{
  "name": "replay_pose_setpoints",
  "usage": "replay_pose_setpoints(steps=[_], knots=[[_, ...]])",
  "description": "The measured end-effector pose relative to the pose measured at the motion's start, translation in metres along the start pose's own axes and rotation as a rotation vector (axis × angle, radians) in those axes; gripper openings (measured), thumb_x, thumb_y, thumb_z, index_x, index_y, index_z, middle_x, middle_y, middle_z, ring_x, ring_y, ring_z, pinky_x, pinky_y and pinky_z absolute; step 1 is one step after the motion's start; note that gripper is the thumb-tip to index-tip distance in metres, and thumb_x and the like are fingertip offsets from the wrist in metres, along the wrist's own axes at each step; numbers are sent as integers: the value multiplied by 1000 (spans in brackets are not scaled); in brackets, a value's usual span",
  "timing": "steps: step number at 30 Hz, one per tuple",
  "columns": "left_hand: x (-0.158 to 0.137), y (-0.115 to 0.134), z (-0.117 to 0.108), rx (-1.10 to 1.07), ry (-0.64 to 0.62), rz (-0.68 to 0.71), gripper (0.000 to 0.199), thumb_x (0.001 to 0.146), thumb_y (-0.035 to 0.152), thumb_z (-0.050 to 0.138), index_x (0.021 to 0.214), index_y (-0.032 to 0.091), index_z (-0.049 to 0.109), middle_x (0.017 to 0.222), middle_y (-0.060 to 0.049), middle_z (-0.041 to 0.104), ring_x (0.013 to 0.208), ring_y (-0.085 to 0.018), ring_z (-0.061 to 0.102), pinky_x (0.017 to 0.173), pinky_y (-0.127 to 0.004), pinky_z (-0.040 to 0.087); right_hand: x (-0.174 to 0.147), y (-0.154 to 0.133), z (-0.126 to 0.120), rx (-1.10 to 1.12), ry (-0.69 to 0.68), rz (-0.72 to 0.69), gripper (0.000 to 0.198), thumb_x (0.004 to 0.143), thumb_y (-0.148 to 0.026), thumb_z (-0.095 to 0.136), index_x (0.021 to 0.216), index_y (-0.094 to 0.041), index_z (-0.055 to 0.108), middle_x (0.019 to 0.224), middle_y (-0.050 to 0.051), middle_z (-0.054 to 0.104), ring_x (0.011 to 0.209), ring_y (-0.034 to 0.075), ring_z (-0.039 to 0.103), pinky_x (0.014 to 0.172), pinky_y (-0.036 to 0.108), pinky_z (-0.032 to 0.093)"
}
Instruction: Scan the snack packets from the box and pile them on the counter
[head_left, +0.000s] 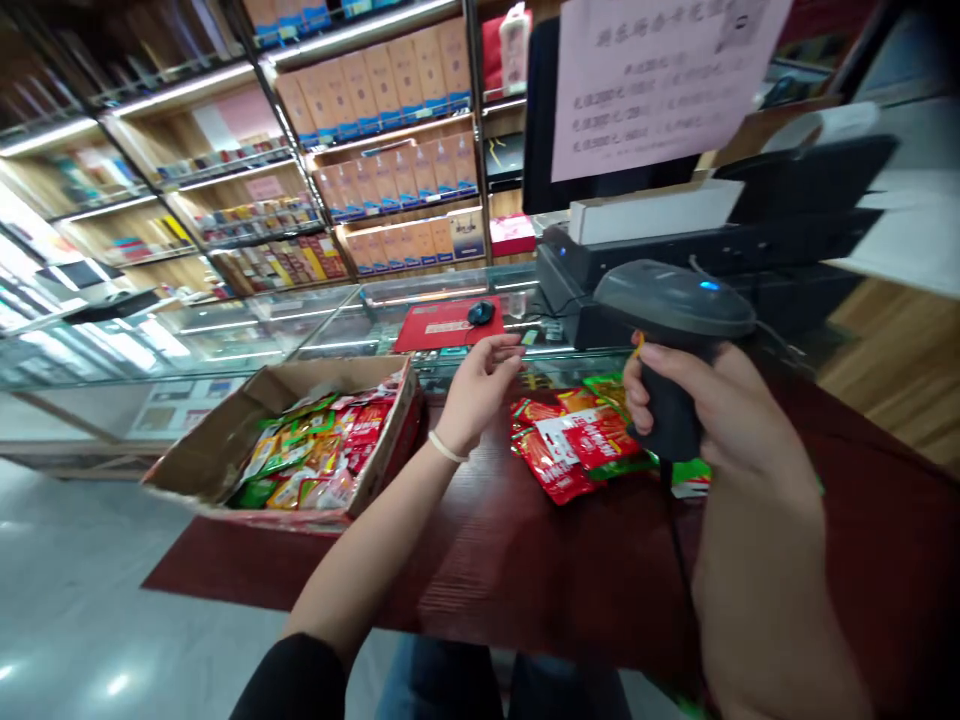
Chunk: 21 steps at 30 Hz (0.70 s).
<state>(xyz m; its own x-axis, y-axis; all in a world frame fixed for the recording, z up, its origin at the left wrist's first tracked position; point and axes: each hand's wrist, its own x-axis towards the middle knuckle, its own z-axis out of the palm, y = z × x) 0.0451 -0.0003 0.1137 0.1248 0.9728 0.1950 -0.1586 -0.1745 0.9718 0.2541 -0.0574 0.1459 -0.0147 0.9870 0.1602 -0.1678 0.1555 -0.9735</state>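
Observation:
My right hand is wrapped round the handle of a dark barcode scanner, held up over the counter with a blue light on its top. A cable hangs from the handle. My left hand hovers above the counter, fingers stretched out and holding nothing. It is between a cardboard box full of small snack packets and a loose pile of red and green snack packets. Part of that pile is hidden behind the scanner and my right hand.
A dark red wooden counter lies before me, with a glass case beyond it. On the glass are a red mouse pad and a black mouse. A monitor with a pink sign and a black till machine stand at the back right.

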Motion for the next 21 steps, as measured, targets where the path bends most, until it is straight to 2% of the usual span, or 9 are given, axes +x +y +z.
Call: replay_pose_setpoints(steps=[5,9,13,16,18,21], knots=[[-24,38,-69,104,46,66,27,82,25,67,108,20,62,112,-8,66,98,-19,65,78,-29,54,3,18,44,3,-141,67,27,76,-41,75,76,-21,56,56,-2,55,40,12,49,36,23,40],[-24,47,-140,280,116,51,31,78,33,69,105,18,63,106,-7,67,94,-16,65,79,-28,53,3,38,78,33,-251,102,31,77,-42,74,71,-19,54,55,-3,55,40,11,51,37,23,41],[-13,30,-215,529,129,-96,38,75,41,70,103,15,65,95,-7,70,83,-16,65,76,-30,53,1,60,103,-41,-354,131,34,82,-44,70,66,-18,54,54,-2,55,40,10,51,39,23,41],[-9,8,-258,763,162,-158,39,72,43,70,98,14,68,87,-7,71,78,-18,65,75,-30,51,0,71,114,-102,-390,152,36,83,-45,69,65,-18,53,54,-2,54,41,11,51,39,22,41],[-9,-6,-274,898,165,-159,37,75,44,66,96,14,69,88,-7,72,80,-19,65,77,-30,50,1,75,117,-117,-396,172,37,83,-46,69,66,-18,52,54,-2,54,42,11,52,40,23,41],[-13,-23,-282,1092,118,-157,34,79,45,60,95,16,71,91,-8,73,83,-21,66,80,-32,49,2,78,117,-108,-383,210,37,82,-48,69,67,-19,52,55,-2,53,42,11,51,40,23,41]])
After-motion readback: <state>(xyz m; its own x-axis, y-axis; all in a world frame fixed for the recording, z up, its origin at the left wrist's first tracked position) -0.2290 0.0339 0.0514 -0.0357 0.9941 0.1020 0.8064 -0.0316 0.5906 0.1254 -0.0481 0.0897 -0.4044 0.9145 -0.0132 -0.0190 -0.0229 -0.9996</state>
